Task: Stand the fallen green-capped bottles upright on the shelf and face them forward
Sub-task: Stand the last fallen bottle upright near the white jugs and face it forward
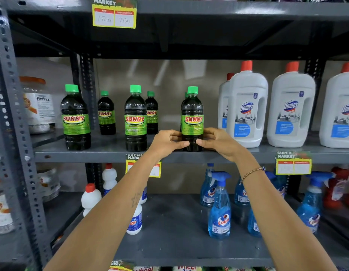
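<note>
Several dark green-capped Sunny bottles stand upright on the middle grey shelf [111,153]. Three are in the front row: a left bottle [75,118], a middle bottle [135,119] and a right bottle [192,114], all with labels facing me. Two smaller-looking ones [106,114] [151,114] stand behind, and another is mostly hidden behind the right bottle. My left hand [167,142] and my right hand [216,142] both clasp the lower part of the right bottle near the shelf's front edge.
Large white Domex jugs [246,108] with red caps stand right of the green bottles. A jar [38,106] sits at the far left. Blue Colin spray bottles [219,206] and small white bottles [90,198] fill the shelf below. Price tags [293,163] hang on the shelf edges.
</note>
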`<state>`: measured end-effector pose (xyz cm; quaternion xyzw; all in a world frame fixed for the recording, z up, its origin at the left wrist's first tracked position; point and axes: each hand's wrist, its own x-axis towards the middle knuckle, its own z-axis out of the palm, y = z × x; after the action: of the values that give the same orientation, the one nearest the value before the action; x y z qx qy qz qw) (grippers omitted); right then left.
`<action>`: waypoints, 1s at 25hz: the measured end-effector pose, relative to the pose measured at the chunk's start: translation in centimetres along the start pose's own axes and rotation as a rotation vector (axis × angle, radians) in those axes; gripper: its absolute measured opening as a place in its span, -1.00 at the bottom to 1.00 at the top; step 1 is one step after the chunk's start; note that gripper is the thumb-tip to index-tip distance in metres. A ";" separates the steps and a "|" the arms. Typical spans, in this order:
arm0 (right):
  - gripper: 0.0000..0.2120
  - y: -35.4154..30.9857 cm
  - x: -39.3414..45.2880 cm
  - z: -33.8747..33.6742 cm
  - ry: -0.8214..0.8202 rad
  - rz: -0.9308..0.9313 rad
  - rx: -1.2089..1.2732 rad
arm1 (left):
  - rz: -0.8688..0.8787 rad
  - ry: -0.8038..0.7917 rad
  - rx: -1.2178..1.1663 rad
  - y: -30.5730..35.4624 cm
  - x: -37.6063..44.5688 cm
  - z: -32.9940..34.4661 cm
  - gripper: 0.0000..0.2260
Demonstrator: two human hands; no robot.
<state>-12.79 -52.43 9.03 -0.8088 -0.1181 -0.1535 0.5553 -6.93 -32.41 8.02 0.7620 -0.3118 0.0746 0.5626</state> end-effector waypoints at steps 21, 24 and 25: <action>-0.53 -4.8 2.6 15.7 0.040 -0.053 -0.254 | -0.100 0.198 0.308 -4.1 -4.8 -13.5 -0.43; -0.65 -4.5 3.1 17.2 0.048 -0.080 -0.336 | 0.042 0.160 0.358 -5.1 -4.8 -13.9 -0.63; -0.66 -4.5 3.2 17.3 0.075 -0.075 -0.321 | 0.072 0.175 0.355 -5.2 -4.9 -13.8 -0.66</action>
<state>-9.44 -34.61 8.26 -0.8757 -0.1013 -0.2212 0.4170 -4.63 -17.17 6.44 0.8283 -0.2709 0.2145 0.4411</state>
